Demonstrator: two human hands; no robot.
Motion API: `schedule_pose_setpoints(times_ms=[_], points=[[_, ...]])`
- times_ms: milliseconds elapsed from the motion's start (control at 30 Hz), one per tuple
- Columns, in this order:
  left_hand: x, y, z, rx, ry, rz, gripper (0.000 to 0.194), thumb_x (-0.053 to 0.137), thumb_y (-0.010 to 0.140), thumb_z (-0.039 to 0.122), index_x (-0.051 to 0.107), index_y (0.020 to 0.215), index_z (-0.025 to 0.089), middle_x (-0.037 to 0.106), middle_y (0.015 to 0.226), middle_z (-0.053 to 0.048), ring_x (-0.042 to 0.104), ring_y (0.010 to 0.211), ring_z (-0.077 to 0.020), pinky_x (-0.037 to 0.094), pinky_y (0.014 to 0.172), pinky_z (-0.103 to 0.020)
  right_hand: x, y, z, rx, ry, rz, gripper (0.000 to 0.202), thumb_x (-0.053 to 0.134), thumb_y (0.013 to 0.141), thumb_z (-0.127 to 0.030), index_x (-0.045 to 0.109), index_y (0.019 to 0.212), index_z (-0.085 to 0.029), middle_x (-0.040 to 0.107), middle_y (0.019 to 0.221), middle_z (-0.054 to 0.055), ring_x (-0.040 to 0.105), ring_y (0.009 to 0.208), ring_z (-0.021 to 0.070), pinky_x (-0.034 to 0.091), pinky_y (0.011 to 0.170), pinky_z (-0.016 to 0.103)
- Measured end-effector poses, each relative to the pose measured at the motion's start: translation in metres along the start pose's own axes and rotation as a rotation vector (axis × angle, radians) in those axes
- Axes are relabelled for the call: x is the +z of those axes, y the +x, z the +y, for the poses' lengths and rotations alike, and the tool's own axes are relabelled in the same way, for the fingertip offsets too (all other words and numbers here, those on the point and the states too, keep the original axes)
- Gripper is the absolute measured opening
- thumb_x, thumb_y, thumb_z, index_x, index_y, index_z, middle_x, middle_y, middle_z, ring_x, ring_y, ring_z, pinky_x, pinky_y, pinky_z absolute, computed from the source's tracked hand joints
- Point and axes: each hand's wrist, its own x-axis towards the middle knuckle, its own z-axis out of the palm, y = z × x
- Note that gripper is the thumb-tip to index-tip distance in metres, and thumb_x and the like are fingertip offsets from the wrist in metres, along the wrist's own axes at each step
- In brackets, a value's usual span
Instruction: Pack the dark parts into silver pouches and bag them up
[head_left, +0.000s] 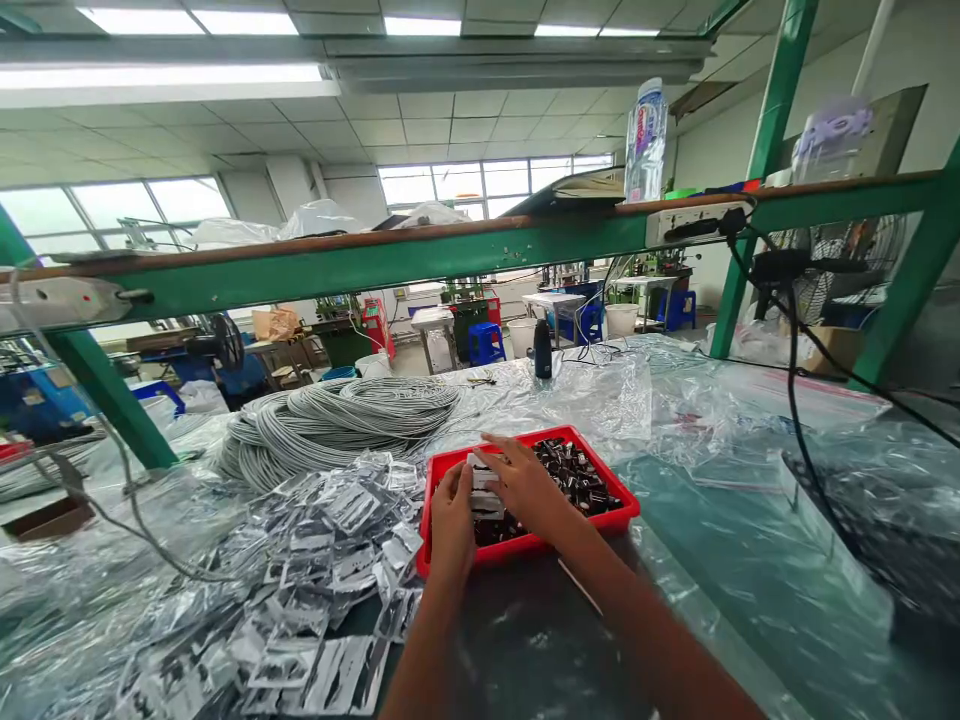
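Observation:
Both hands are over a red tray [628,512] that holds many small dark parts [577,475]. My left hand [453,520] is closed on the left edge of a small clear packet [486,490] with grey and white stripes. From the right, my right hand [525,487] touches the same packet, its fingers bent over the packet's upper part. Its fingertips partly cover the packet, so the exact grip there is hard to see. Left of the tray lies a large heap of similar packets [330,550], some in flat strips near the front edge.
Coiled grey cable [337,415] lies behind the heap. A dark bottle [542,350] stands farther back. A green shelf beam [420,262] crosses above the table, with black cables [795,380] hanging at the right. A box of dark pieces [847,540] sits on the right.

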Motion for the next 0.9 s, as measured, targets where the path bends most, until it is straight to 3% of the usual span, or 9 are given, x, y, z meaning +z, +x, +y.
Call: schedule_pose_setpoints(times_ms=[133,233,300,400,500,600,733,833,900], points=[[0.009,0.017,-0.014,0.028,0.112,0.083,0.050,0.067,0.071,0.056,0.069,0.096,0.013,0.072,0.087,-0.008,0.065,0.078,-0.0208,0.053,0.073,-0.033,0.026,0.006,0.000,0.222,-0.059,0.062,0.046,0.043,0.091,-0.009,0.057,0.134,-0.010,0.054,0.135,0.020,0.047,0.130,0.0303,0.039,0.110,0.045],[0.009,0.024,-0.021,0.134,0.277,0.113,0.038,0.064,0.075,0.049,0.072,0.088,0.014,0.073,0.086,-0.008,0.064,0.080,-0.0216,0.051,0.076,-0.033,0.039,0.007,0.000,0.329,0.105,0.042,0.043,0.048,0.094,-0.026,0.057,0.132,-0.008,0.059,0.129,0.021,0.050,0.128,0.0310,0.039,0.109,0.043],[0.006,0.027,-0.023,0.144,0.302,0.036,0.034,0.064,0.075,0.046,0.073,0.085,0.015,0.073,0.083,-0.007,0.064,0.077,-0.0211,0.051,0.073,-0.032,0.042,0.007,0.003,0.391,0.207,0.052,0.040,0.049,0.096,-0.037,0.063,0.122,-0.010,0.066,0.119,0.019,0.058,0.117,0.0304,0.044,0.101,0.040],[-0.002,0.033,-0.023,0.057,0.257,-0.146,0.037,0.068,0.074,0.049,0.073,0.089,0.015,0.070,0.075,-0.004,0.063,0.069,-0.0197,0.051,0.064,-0.029,0.036,0.007,0.013,0.405,0.297,0.017,0.035,0.047,0.098,-0.044,0.069,0.097,-0.016,0.073,0.092,0.012,0.067,0.084,0.0238,0.046,0.077,0.030],[-0.009,0.037,-0.022,-0.032,0.239,-0.243,0.047,0.071,0.071,0.056,0.072,0.093,0.014,0.068,0.070,-0.003,0.061,0.060,-0.0171,0.050,0.058,-0.028,0.030,0.006,0.023,0.363,0.241,-0.041,0.037,0.044,0.100,-0.036,0.068,0.079,-0.017,0.071,0.074,0.006,0.063,0.067,0.0179,0.039,0.065,0.025],[-0.012,0.042,-0.024,-0.057,0.282,-0.240,0.050,0.071,0.071,0.057,0.072,0.094,0.013,0.067,0.065,-0.002,0.057,0.053,-0.0151,0.048,0.056,-0.027,0.028,0.003,0.031,0.350,0.161,-0.078,0.037,0.040,0.099,-0.024,0.066,0.074,-0.017,0.067,0.065,0.004,0.059,0.060,0.0155,0.035,0.061,0.024],[-0.014,0.049,-0.030,-0.029,0.355,-0.108,0.044,0.070,0.070,0.051,0.073,0.090,0.012,0.070,0.071,-0.006,0.062,0.062,-0.0193,0.049,0.060,-0.029,0.029,0.000,0.044,0.361,0.210,-0.112,0.030,0.042,0.093,-0.014,0.071,0.096,-0.016,0.074,0.088,0.007,0.066,0.077,0.0181,0.045,0.075,0.026],[-0.016,0.053,-0.033,-0.005,0.351,-0.006,0.036,0.071,0.067,0.042,0.072,0.089,0.013,0.074,0.087,-0.010,0.067,0.075,-0.0222,0.051,0.068,-0.031,0.030,-0.001,0.049,0.388,0.143,-0.009,0.036,0.048,0.084,-0.007,0.068,0.113,-0.013,0.070,0.115,0.013,0.063,0.107,0.0233,0.045,0.097,0.033],[-0.015,0.052,-0.034,-0.001,0.311,-0.008,0.039,0.072,0.066,0.039,0.072,0.095,0.014,0.074,0.090,-0.010,0.067,0.077,-0.0220,0.051,0.070,-0.031,0.033,0.000,0.044,0.318,0.078,0.080,0.039,0.048,0.082,-0.005,0.067,0.115,-0.012,0.067,0.117,0.013,0.058,0.113,0.0246,0.044,0.102,0.037]])
